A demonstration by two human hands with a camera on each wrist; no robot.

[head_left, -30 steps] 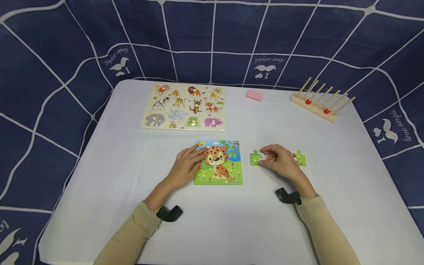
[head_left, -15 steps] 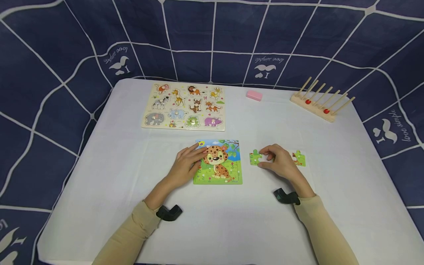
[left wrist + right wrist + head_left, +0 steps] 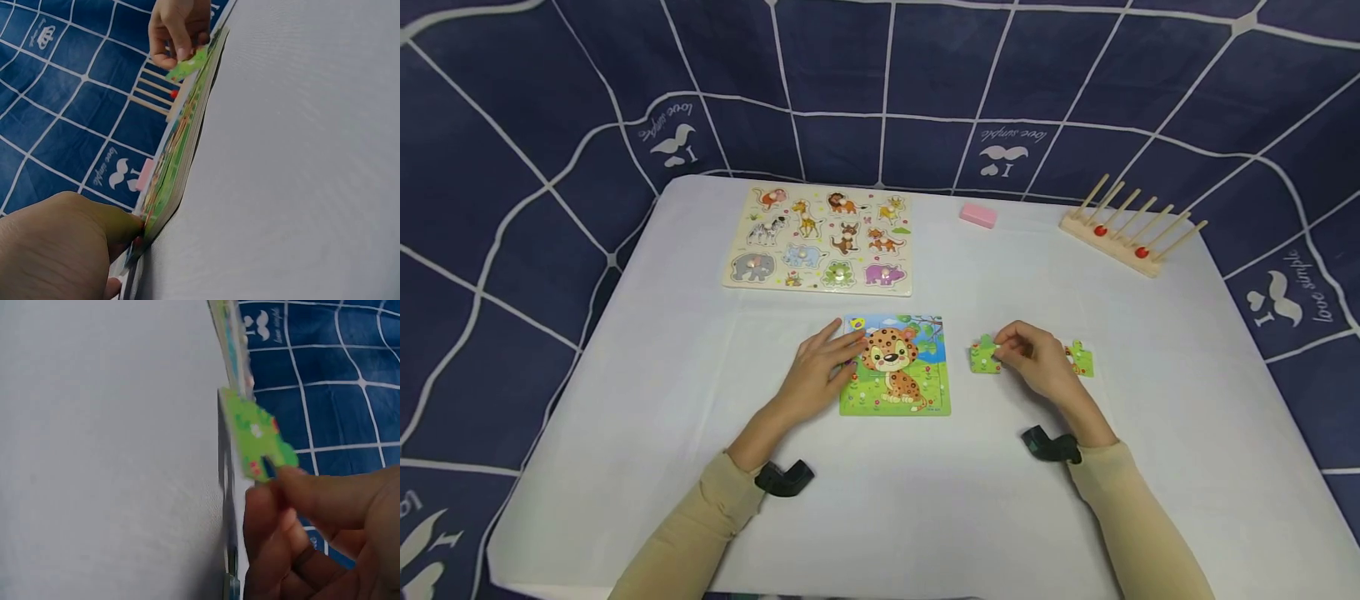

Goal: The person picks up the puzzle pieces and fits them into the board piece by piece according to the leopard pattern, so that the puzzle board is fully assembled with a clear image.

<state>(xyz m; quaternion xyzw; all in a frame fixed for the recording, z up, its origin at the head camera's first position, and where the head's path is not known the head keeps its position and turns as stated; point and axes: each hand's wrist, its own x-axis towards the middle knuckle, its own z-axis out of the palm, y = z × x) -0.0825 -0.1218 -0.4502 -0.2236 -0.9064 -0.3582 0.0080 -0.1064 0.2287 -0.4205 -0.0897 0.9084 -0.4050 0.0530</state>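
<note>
A leopard jigsaw puzzle [image 3: 891,392] lies flat in its square tray in the middle of the table. Across its left side rests my left hand [image 3: 814,373], fingers stretched over the picture's upper left. To the right of the puzzle, my right hand [image 3: 1037,358] pinches a green jigsaw piece [image 3: 984,356] between thumb and fingers. In the right wrist view the piece [image 3: 247,428] is tilted and held off the tabletop, with small flowers on its face. Another jigsaw piece [image 3: 1082,359], green with some brown, lies beyond the right hand, partly covered by it.
Behind the puzzle lies a wooden animal peg board [image 3: 816,287]. A pink block [image 3: 978,216] sits near the table's back edge. At the back right stands a wooden rack [image 3: 1108,246] with upright pegs and red beads. A dark blue checked cloth [image 3: 940,83] hangs behind the table.
My right thumb and fingers have closed on the green piece, which is now lifted and shifted slightly right. The left hand stays on the puzzle, its index finger a little raised.
</note>
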